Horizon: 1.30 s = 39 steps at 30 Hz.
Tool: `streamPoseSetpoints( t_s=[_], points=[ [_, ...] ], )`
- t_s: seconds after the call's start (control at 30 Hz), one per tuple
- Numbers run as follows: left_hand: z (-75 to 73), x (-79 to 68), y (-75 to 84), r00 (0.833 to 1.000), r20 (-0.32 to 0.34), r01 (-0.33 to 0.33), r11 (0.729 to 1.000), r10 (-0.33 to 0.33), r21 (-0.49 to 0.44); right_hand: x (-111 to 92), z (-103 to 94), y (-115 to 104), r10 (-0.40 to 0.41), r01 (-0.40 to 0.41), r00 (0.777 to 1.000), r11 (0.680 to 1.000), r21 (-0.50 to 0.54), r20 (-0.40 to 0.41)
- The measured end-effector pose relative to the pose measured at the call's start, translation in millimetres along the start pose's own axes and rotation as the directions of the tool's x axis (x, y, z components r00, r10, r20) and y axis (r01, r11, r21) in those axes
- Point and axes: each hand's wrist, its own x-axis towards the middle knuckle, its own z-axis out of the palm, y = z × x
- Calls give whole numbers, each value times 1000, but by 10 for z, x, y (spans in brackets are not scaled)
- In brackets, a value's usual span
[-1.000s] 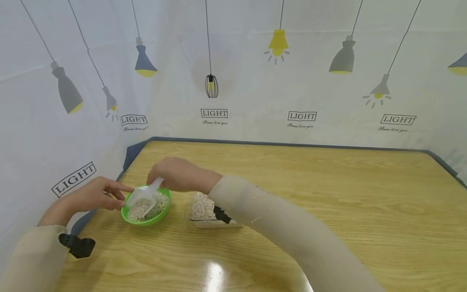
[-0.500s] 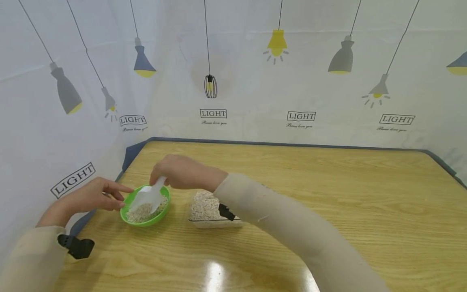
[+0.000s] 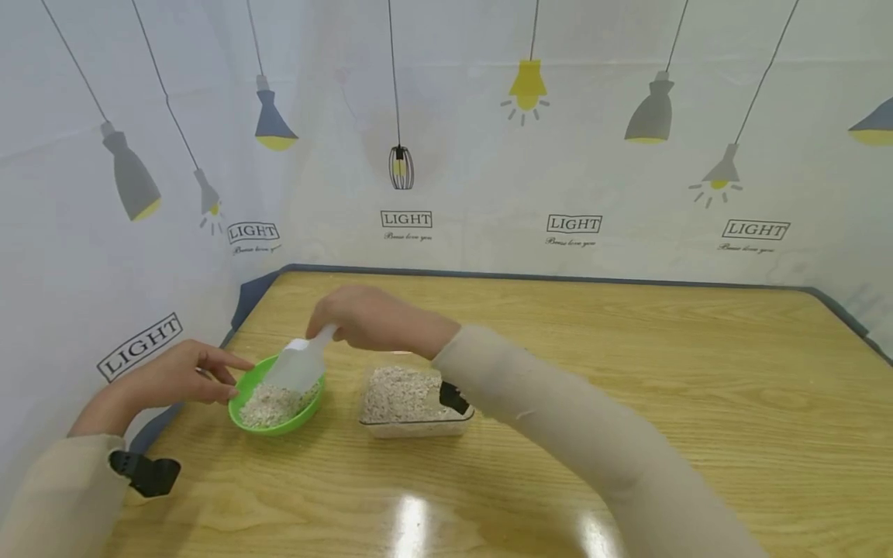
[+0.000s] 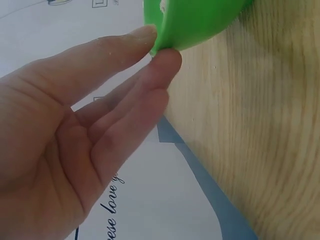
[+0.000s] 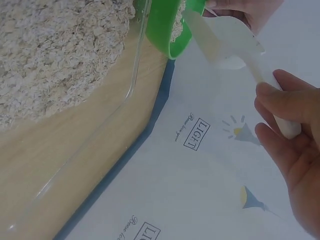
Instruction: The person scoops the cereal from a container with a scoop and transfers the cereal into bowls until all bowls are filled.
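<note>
A green bowl [image 3: 315,411] holding oat flakes [image 3: 268,407] stands at the left of the table. My left hand [image 3: 177,373] pinches its left rim; the left wrist view shows thumb and finger on either side of the green edge [image 4: 200,25]. My right hand [image 3: 373,316] grips the handle of a white scoop [image 3: 298,368]. The scoop is tilted steeply, its mouth down in the bowl over the oats. In the right wrist view the fingers curl round the white handle [image 5: 285,125]. Right of the bowl sits a clear container [image 3: 418,428] heaped with oat flakes [image 3: 398,391].
The wooden table [image 3: 628,387] has a blue edge strip [image 3: 544,277] at the back. White curtain walls [image 3: 474,155] with printed lamps stand close behind and to the left. My right forearm [image 3: 558,403] passes over the container's right side.
My right hand has risen and moved right, tipping the scoop more steeply. Oats that lay in the scoop are now in the bowl. My left hand stays at the rim.
</note>
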Motion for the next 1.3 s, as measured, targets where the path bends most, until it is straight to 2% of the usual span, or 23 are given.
streamPoseSetpoints(
  t_s=[0.23,0.5,0.7,0.83,1.07,1.3],
  points=[
    [-2,-1,65,1000,-17,23,999,-22,32,-135,-72,95,26,-24,999,998,56,-40],
    [13,38,266,998,-57,-19,996,24,88,-358,-200,201,72,-63,994,992,112,-84],
    [61,113,482,990,-80,-108,985,120,137,-566,-286,295,88,-77,989,992,98,-116],
    [115,184,622,979,-78,-176,976,187,128,-709,-322,372,86,-72,986,993,97,-141],
    [291,317,848,964,-67,-251,964,257,82,-902,-347,431,128,-116,986,987,116,-104],
    [496,475,961,956,-25,-291,955,293,60,-1092,-309,450,196,-189,980,969,159,-29]
  ],
)
